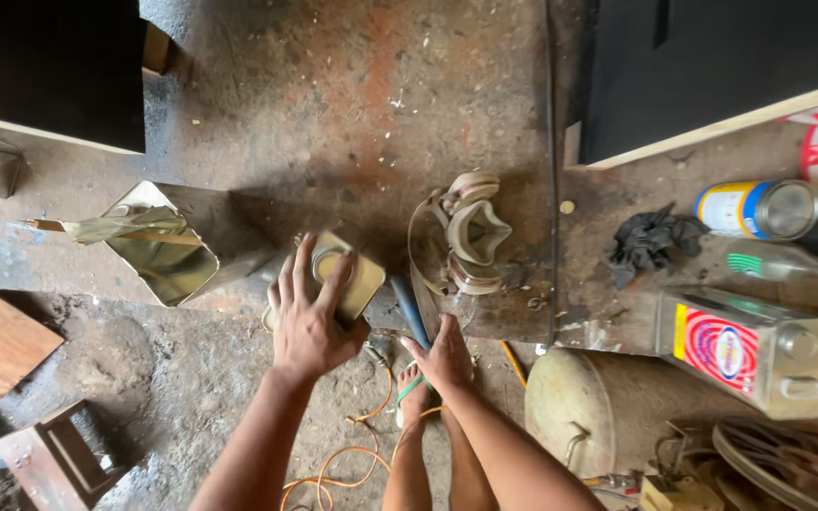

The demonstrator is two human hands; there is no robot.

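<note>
My left hand (pixel 309 317) lies flat with spread fingers on the top of a rectangular metal tin (pixel 360 280) that has a round cap opening. My right hand (pixel 444 355) grips the lower end of a blue-handled tool (pixel 408 308) that stands beside the tin. Just to the right of the tool lies a heap of curled, cut strips of tin (pixel 466 232) on the rusty metal plate (pixel 352 123). My bare feet (pixel 412 397) show below, between my forearms.
An opened tin with its lid bent back (pixel 158 248) lies to the left. On the right are a rectangular oil tin with a red label (pixel 755 348), a round can (pixel 759 208), a black rag (pixel 646 241) and a plastic bottle (pixel 788 265). Orange wire (pixel 352 459) loops on the floor.
</note>
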